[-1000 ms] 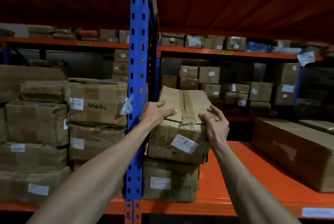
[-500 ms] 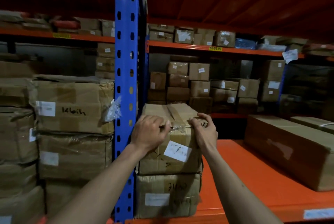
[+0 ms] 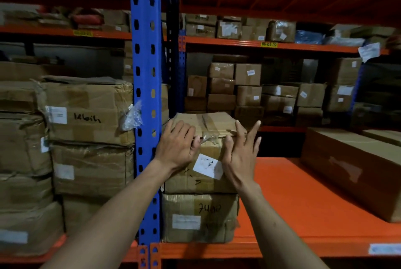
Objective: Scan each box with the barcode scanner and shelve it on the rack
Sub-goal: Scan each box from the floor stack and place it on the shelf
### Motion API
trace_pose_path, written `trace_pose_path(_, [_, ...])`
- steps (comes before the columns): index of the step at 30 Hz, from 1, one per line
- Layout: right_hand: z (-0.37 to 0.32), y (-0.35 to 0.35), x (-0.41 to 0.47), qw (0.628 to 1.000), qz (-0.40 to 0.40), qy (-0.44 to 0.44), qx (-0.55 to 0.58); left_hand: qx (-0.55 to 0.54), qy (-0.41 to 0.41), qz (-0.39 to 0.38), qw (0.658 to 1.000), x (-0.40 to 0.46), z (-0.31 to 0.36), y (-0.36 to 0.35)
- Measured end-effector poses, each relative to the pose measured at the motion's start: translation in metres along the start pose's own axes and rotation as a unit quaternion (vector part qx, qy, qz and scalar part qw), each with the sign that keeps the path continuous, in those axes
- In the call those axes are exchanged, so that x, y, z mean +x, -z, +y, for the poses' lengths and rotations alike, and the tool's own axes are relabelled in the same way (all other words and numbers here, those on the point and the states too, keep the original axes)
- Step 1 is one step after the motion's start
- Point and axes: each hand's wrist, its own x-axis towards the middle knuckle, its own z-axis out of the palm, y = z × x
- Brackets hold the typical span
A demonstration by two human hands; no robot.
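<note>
Two bare hands are at the front face of the upper box point(image 3: 201, 173), which sits squarely on a lower box point(image 3: 198, 217) at the left end of the orange shelf deck point(image 3: 303, 199), just beside the blue upright point(image 3: 145, 95). Half a second ago both hands were curled over the box's top front edge; now the right hand point(image 3: 239, 156) has let go, fingers straight and spread, its palm near the front face, though contact cannot be told. The left hand point(image 3: 178, 149) lies flatter than before on the top left corner, fingers relaxed, not clenched. A second ago the box was tilted; it now rests level.

Upper box: worn brown cardboard, creased, taped seam with torn clear film at the edge, white label point(image 3: 207, 165) set askew. Lower box: wrapped in glossy film, handwritten digits, pale label. To the left, dented cartons point(image 3: 86, 114) stacked in plastic wrap. To the right, a long flat carton point(image 3: 355, 169) lies on the deck. Beyond, the far rack point(image 3: 260, 44) holds many small labelled boxes.
</note>
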Motion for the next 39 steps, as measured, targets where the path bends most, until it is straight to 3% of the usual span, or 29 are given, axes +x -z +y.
trace_pose_path(5, [0.016, 0.028, -0.003, 0.977, -0.131, 0.050, -0.161, -0.033, 0.099, -0.050, 0.993, -0.015, 0.017, 0.009])
trace_pose_path(11, [0.032, 0.083, -0.036, 0.940, -0.269, 0.054, -0.203, -0.029, 0.153, -0.118, 0.981, -0.056, 0.057, 0.027])
trace_pose_path(16, [0.065, 0.142, -0.092, 0.928, -0.323, 0.001, -0.187, -0.127, 0.191, -0.151, 0.961, -0.116, 0.127, 0.044])
trace_pose_path(21, [0.117, 0.203, -0.172, 0.923, -0.332, -0.115, -0.160, -0.224, 0.233, -0.259, 0.910, -0.207, 0.226, 0.040])
trace_pose_path(27, [0.193, 0.280, -0.268, 0.868, -0.364, -0.273, -0.199, -0.296, 0.220, -0.436, 0.821, -0.306, 0.348, 0.025])
trace_pose_path(33, [0.243, 0.330, -0.356, 0.802, -0.370, -0.401, -0.244, -0.381, 0.200, -0.519, 0.739, -0.368, 0.454, -0.002])
trace_pose_path(39, [0.296, 0.330, -0.434, 0.762, -0.413, -0.445, -0.227, -0.433, 0.220, -0.583, 0.651, -0.436, 0.541, -0.031])
